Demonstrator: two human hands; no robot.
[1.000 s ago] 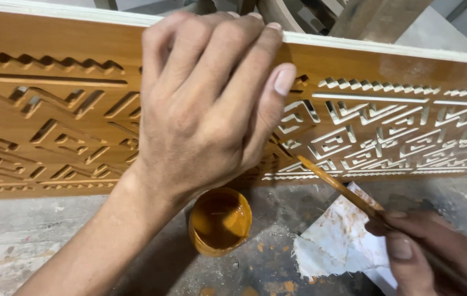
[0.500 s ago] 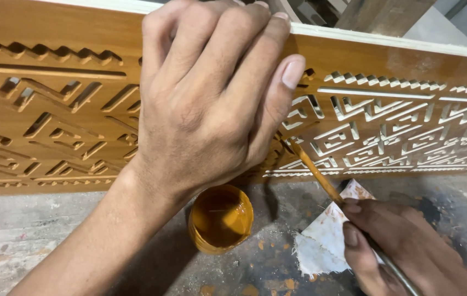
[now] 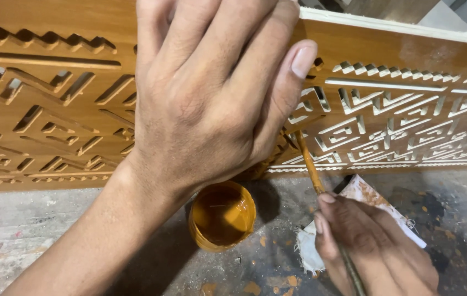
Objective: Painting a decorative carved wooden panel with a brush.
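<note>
Amber-brown stain fills a small round cup [image 3: 222, 215], open-topped, standing on the floor just below the left hand's wrist and left of the right hand's fingers. No label on it shows.

Left hand [image 3: 208, 98]: laid flat on the carved wooden panel [image 3: 52, 109], fingers together and pointing up over its top edge; it holds nothing, only presses the wood.

Right hand [image 3: 373, 249]: fingers pinched narrow around a thin brush handle [image 3: 311, 167], stained orange. Handle slants up-left from the fingers; its tip goes behind the left hand, hidden there.

Under the right fingers, touching the floor: a white rag or paper scrap [image 3: 365, 194], blotched orange, edges frayed.

Panel stands on edge. Left of the hands the geometric fretwork is stained brown throughout; right of them the cut edges show pale.

Floor [image 3: 36, 230]: grey concrete, dusty, scuffed, with orange drips around cup and rag.
</note>
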